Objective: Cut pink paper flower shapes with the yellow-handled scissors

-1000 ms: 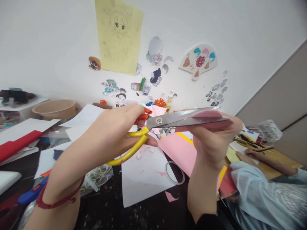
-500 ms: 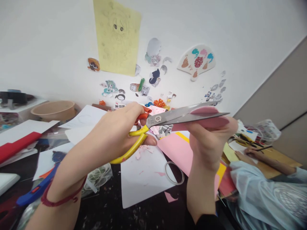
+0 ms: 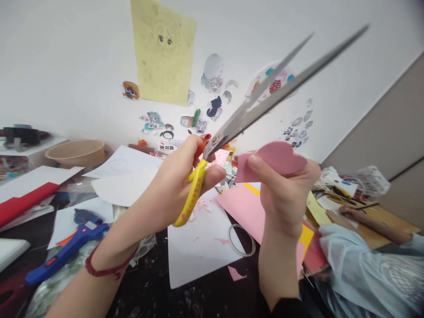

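Note:
My left hand [image 3: 180, 179] is closed around the yellow and red handles of a pair of scissors [image 3: 228, 130]. The blades point up and to the right, slightly apart, with no paper between them. My right hand [image 3: 286, 190] pinches a piece of pink paper [image 3: 278, 157] with a rounded, heart-like edge, the thumb lying on its near face. Beneath the hands, a white sheet [image 3: 195, 251] bears pink paper scraps, and a larger pink sheet [image 3: 243, 207] lies beside it.
A blue glue gun [image 3: 73, 247] lies at left, near a red bar-shaped object [image 3: 28, 203] and a beige bowl [image 3: 76, 152]. A tape ring [image 3: 241, 240] rests on the white sheet's edge. At right, another person's hand [image 3: 353, 212] holds a dark pen or pencil.
The scissors have come off the pink paper and swung upward, with my left hand turning. My right hand still holds the paper, now tilted to show more of its face.

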`<state>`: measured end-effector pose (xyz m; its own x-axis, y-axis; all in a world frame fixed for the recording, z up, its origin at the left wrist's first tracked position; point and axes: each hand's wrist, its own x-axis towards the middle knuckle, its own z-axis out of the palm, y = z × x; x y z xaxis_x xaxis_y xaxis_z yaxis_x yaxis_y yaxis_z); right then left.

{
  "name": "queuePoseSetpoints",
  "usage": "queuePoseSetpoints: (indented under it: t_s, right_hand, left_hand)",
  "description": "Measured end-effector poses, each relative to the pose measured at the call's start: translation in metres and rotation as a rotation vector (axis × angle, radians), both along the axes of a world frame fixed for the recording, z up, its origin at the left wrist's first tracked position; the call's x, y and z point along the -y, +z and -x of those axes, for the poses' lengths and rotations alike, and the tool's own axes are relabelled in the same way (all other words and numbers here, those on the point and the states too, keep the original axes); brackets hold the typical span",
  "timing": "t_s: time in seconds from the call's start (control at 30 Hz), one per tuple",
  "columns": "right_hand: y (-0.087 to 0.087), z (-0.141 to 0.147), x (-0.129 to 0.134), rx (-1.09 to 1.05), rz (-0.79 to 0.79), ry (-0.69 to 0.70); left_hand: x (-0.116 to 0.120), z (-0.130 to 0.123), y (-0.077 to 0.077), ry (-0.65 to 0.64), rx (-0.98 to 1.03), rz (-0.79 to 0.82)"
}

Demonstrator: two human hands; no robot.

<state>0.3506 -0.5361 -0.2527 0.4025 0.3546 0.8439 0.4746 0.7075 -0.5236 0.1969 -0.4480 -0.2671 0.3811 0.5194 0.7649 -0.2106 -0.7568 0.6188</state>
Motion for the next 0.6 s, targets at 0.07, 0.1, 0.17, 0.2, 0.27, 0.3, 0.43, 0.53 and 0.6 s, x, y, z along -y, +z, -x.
queuePoseSetpoints:
  t_s: [0.07, 0.1, 0.17, 0.2, 0.27, 0.3, 0.43, 0.53, 0.6]
  right_hand:
    - [-0.001, 0.000, 0.001, -0.009, 0.042, 0.021]
    - [-0.001, 0.000, 0.001, -0.011, 0.062, 0.035]
    - [-0.001, 0.001, 0.001, 0.001, 0.104, 0.073]
    - [-0.001, 0.002, 0.001, 0.013, 0.122, 0.097]
    - [-0.001, 0.005, 0.002, 0.036, 0.166, 0.142]
    - [-0.001, 0.006, 0.002, 0.046, 0.190, 0.149]
    - [-0.002, 0.007, 0.003, 0.085, 0.275, 0.103]
    - [-0.003, 0.006, 0.003, 0.105, 0.321, 0.111]
    - [-0.003, 0.005, 0.002, 0.101, 0.332, 0.109]
  left_hand:
    - [0.004, -0.002, 0.005, -0.047, 0.028, 0.025]
    - [0.007, -0.002, 0.007, -0.062, 0.040, 0.044]
    - [0.014, -0.001, 0.011, -0.104, 0.102, 0.102]
    - [0.017, -0.001, 0.012, -0.134, 0.109, 0.130]
    - [0.022, 0.000, 0.012, -0.175, 0.109, 0.167]
    - [0.023, 0.000, 0.012, -0.182, 0.116, 0.173]
    - [0.023, -0.003, 0.009, -0.156, 0.175, 0.152]
    - [0.020, -0.007, 0.008, -0.133, 0.185, 0.192]
    - [0.018, -0.008, 0.008, -0.137, 0.209, 0.239]
